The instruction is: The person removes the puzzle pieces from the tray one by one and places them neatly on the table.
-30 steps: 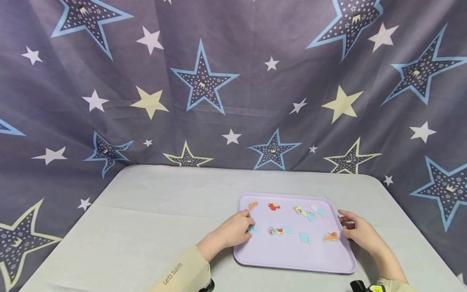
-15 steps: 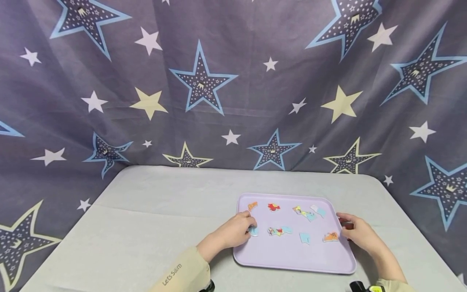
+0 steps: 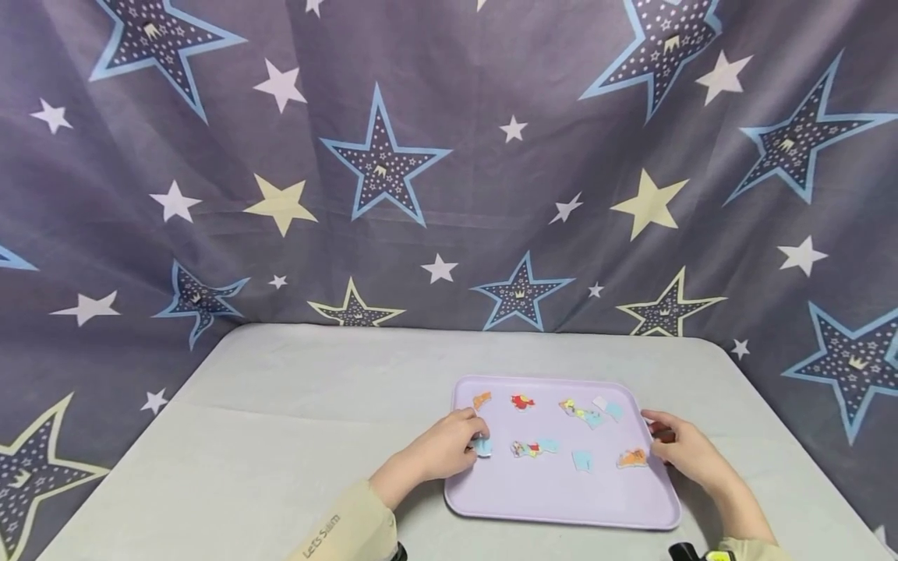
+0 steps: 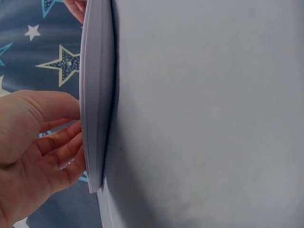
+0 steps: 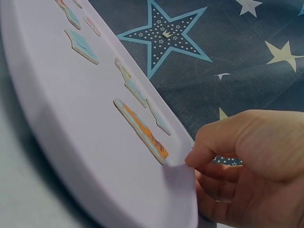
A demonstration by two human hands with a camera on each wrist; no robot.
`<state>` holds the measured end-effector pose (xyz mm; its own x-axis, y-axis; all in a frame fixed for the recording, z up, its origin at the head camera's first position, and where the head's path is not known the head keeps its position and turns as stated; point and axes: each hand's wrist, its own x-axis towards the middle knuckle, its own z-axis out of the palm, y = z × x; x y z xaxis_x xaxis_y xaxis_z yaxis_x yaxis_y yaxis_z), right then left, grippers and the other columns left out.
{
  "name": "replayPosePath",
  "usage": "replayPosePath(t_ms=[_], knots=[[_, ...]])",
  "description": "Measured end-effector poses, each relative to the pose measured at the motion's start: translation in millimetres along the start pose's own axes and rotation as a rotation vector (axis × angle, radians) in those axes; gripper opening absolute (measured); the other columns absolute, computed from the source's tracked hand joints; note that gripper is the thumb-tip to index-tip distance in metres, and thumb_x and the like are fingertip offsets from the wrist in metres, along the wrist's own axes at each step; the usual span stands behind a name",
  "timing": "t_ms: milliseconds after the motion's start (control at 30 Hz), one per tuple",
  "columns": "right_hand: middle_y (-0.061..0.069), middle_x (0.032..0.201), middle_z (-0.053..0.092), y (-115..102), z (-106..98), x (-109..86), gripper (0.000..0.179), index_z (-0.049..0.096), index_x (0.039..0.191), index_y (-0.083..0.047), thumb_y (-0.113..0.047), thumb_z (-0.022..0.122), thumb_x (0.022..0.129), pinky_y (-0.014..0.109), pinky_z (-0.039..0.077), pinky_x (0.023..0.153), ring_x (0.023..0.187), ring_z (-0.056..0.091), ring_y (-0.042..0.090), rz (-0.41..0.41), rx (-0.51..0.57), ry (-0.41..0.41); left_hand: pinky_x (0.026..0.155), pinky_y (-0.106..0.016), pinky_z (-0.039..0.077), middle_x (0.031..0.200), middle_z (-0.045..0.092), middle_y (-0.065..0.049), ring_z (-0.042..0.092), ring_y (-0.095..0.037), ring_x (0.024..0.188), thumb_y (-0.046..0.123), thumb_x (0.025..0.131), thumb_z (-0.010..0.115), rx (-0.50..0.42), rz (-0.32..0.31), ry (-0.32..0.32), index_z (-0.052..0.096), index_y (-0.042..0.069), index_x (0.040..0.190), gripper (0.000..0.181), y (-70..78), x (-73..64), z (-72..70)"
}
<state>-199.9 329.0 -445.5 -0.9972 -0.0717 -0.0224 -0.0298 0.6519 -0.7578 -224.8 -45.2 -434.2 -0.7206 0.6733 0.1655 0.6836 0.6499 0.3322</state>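
A lilac tray [image 3: 554, 497] lies on the table with several small printed puzzle pieces spread over it. My left hand [image 3: 445, 448] reaches over the tray's left side, its fingertips at a light-blue puzzle piece [image 3: 484, 447]. In the left wrist view, the tray's wall [image 4: 97, 95] hides the fingertips of that hand [image 4: 33, 152], so whether it pinches the piece is not visible. At the opposite side my right hand [image 3: 691, 450] grips the tray's rim. The right wrist view has its thumb [image 5: 202, 147] on the rim, near an orange puzzle piece [image 5: 142, 130].
An orange piece [image 3: 481, 400], a red piece [image 3: 522, 402] and blue-and-yellow pieces [image 3: 581, 413] lie along the tray's far side. Nearer are a character piece [image 3: 528, 449] and a plain blue piece [image 3: 582, 460]. A star-patterned curtain [image 3: 421, 171] hangs behind the table [image 3: 316, 436].
The head view has shifted slightly. My left fingers have moved a little about the light-blue piece. The right hand stays at the tray's right edge, and the other pieces keep their places.
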Motion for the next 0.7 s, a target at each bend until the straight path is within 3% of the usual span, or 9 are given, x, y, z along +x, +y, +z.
replayPosePath(t_ms=[200, 700], knots=[[0.023, 0.101, 0.054, -1, 1, -1.0, 0.057, 0.039, 0.127, 0.014, 0.005, 0.053, 0.073, 0.025, 0.048, 0.058, 0.076, 0.052, 0.011, 0.026, 0.004, -0.006, 0.073, -0.02, 0.043, 0.086, 0.054, 0.002, 0.047, -0.007, 0.078, 0.001, 0.072, 0.061, -0.001, -0.024, -0.008, 0.064, 0.009, 0.094, 0.024, -0.6, -1.0, -4.7], [0.018, 0.099, 0.054, -1, 1, -0.4, 0.057, 0.039, 0.128, 0.013, 0.003, 0.054, 0.074, 0.025, 0.048, 0.056, 0.075, 0.051, 0.009, 0.045, -0.012, 0.003, 0.07, -0.024, 0.045, 0.088, 0.056, -0.002, 0.053, -0.015, 0.078, 0.002, 0.069, 0.058, -0.085, -0.049, 0.073, 0.063, 0.007, 0.096, 0.028, -23.8, -6.0, -29.2]])
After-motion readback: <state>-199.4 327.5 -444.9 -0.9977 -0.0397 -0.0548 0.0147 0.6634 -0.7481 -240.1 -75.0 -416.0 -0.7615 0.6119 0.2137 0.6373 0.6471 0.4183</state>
